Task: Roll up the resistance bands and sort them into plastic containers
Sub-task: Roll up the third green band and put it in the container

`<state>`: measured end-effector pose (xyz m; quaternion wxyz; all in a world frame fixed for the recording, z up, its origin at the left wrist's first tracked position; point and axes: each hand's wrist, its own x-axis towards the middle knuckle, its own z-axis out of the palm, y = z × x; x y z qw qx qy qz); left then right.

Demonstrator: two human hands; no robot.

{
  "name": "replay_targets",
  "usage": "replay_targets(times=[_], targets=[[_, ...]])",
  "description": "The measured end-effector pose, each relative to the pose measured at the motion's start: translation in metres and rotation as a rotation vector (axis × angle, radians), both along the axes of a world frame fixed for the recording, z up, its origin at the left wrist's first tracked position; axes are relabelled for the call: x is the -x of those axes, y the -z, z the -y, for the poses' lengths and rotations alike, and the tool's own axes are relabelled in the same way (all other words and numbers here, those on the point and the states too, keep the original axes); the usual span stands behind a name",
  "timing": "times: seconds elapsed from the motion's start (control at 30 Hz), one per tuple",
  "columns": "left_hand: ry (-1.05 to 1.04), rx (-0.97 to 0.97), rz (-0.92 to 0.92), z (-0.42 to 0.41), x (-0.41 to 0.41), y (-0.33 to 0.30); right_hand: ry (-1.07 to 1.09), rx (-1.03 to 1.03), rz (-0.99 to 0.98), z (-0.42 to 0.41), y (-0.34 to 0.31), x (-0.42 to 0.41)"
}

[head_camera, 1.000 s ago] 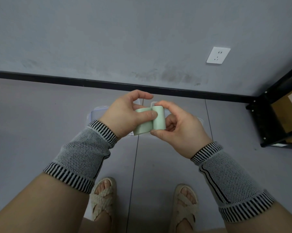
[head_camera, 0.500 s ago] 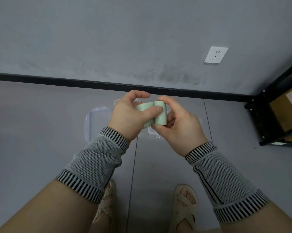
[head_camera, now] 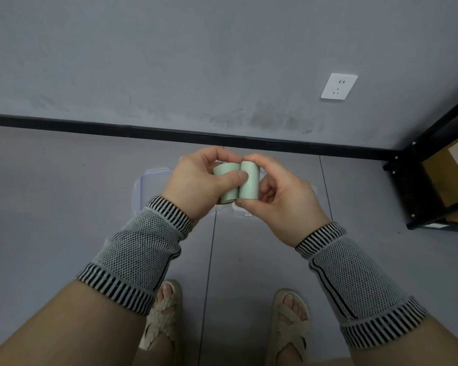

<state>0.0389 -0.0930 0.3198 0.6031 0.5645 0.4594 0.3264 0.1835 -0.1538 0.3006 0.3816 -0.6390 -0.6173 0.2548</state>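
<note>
Grey floor (head_camera: 64,207): both hands grip the green band (head_camera: 238,184) (hiding clear containers (head_camera: 150,186)).

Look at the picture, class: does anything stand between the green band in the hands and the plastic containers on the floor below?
Nothing visible does. Both hands, left and right, hold the rolled green band in the air above the clear plastic containers, which they partly hide. No object shows between band and containers.
</note>
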Motion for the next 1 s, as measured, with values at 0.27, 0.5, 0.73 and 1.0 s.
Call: replay_targets(times=[0.27, 0.5, 0.73, 1.0], targets=[[-0.011, -0.003, 0.011, -0.0023, 0.0010, 0.0006, 0.020, 0.034, -0.094, -0.0010, 0.0020, 0.0031], [0.025, 0.060, 0.104, -0.0048, 0.0042, 0.0029, -0.026, 0.044, -0.181, -0.0016, 0.0005, 0.0018], [0.007, 0.159, 0.214, -0.0047, -0.0006, 0.0026, -0.006, 0.026, -0.179, -0.0006, -0.0010, -0.0032], [-0.029, 0.138, 0.181, -0.0069, -0.0012, 0.0051, 0.015, 0.026, -0.151, -0.0008, 0.0027, -0.0019]])
